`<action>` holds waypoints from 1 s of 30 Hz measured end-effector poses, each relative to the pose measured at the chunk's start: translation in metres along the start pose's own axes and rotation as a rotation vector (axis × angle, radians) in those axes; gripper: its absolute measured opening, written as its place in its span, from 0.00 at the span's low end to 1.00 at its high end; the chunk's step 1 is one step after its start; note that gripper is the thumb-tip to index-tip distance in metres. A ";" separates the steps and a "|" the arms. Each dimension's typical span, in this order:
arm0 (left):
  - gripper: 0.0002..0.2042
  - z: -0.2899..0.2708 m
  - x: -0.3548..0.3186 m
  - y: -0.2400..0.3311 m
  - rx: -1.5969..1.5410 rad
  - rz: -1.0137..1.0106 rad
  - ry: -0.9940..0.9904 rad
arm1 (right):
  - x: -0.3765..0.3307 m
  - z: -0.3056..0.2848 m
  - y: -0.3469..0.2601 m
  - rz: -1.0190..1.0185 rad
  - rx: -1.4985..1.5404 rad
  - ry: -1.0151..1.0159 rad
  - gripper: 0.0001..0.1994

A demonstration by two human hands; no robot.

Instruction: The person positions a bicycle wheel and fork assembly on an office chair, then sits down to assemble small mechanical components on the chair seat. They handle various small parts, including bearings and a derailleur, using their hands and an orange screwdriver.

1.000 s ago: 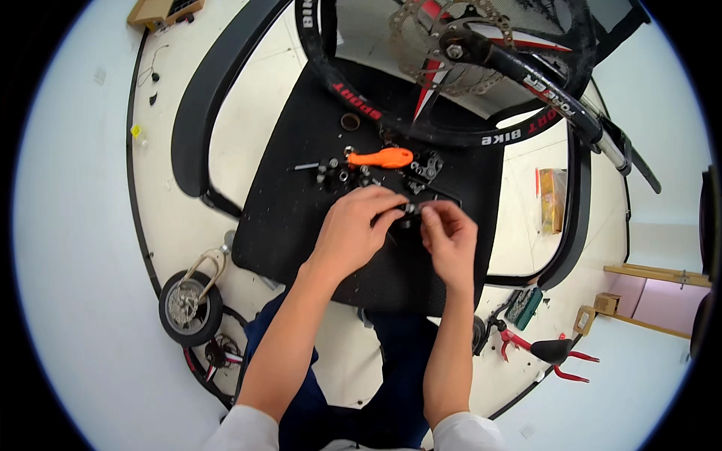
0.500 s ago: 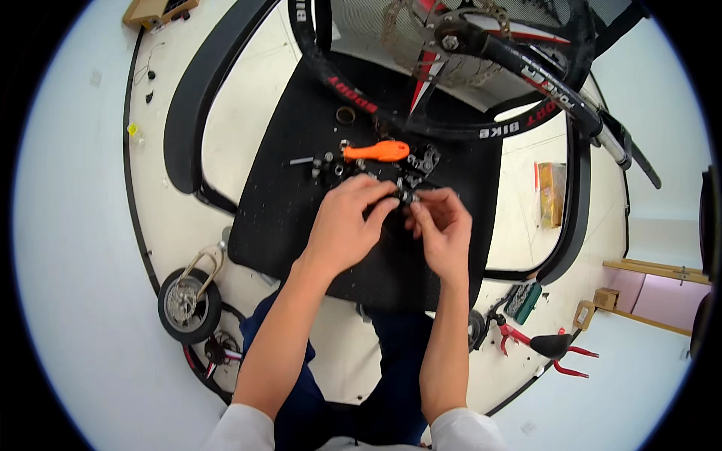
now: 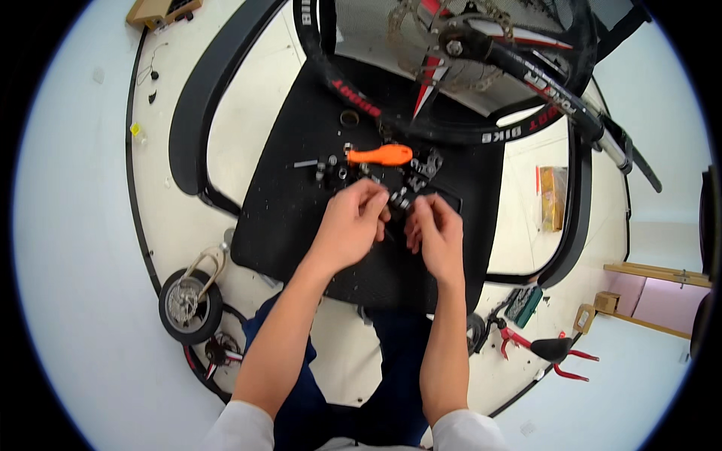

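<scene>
Over the black chair seat [image 3: 293, 225], my left hand [image 3: 352, 222] has thumb and forefinger pinched together; what sits in the pinch, if anything, is too small to make out. My right hand [image 3: 438, 234] is curled closed just to its right, and its fingertips hide what they may hold. A small black and silver part [image 3: 401, 199] shows in the gap between the two hands; whether it is touched or lies on the seat is unclear. Beyond the hands lies an orange-handled tool [image 3: 382, 155], among small metal parts [image 3: 331, 171] and a black metal bracket [image 3: 426, 167].
A bicycle wheel [image 3: 492, 137] and a black fork [image 3: 560, 94] rest across the far seat. Armrests [image 3: 192, 120] flank it. A metal ring [image 3: 349, 118] lies near the tyre. On the floor are a small wheel [image 3: 188, 304], a red frame [image 3: 519, 334] and a yellow packet [image 3: 553, 199].
My hands have drawn slightly apart; earlier both sets of fingertips met at the small black and silver part. The left fingers are now off to its left.
</scene>
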State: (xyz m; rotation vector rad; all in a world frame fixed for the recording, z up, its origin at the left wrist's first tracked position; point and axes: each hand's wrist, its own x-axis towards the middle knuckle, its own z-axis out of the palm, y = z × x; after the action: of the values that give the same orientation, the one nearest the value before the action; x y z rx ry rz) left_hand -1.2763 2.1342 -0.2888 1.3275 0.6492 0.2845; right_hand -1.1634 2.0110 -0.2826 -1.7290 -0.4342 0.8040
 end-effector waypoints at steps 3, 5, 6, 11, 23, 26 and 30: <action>0.08 0.002 0.000 -0.001 -0.082 -0.021 -0.022 | -0.005 0.002 -0.001 -0.017 -0.032 -0.027 0.14; 0.08 0.003 0.001 0.000 -0.127 -0.011 -0.042 | -0.004 0.003 -0.001 -0.009 -0.008 -0.031 0.13; 0.08 0.003 0.001 0.001 -0.119 0.006 -0.042 | -0.004 0.005 -0.001 -0.011 0.017 -0.027 0.12; 0.07 0.001 0.007 0.000 -0.143 0.000 -0.026 | 0.000 0.014 -0.003 -0.179 0.065 0.038 0.06; 0.08 0.007 0.004 -0.001 -0.156 0.038 -0.068 | -0.007 0.005 0.003 0.121 0.080 -0.029 0.21; 0.08 0.006 -0.003 -0.003 -0.047 -0.005 -0.061 | -0.002 0.005 0.002 0.060 0.111 -0.008 0.19; 0.08 0.000 0.011 0.001 -0.231 0.058 -0.106 | 0.006 0.007 0.000 -0.127 0.173 0.023 0.16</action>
State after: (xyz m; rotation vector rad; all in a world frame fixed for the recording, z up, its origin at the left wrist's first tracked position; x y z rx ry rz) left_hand -1.2672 2.1403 -0.2913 1.1330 0.4736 0.3239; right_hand -1.1646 2.0199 -0.2849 -1.5338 -0.4409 0.7086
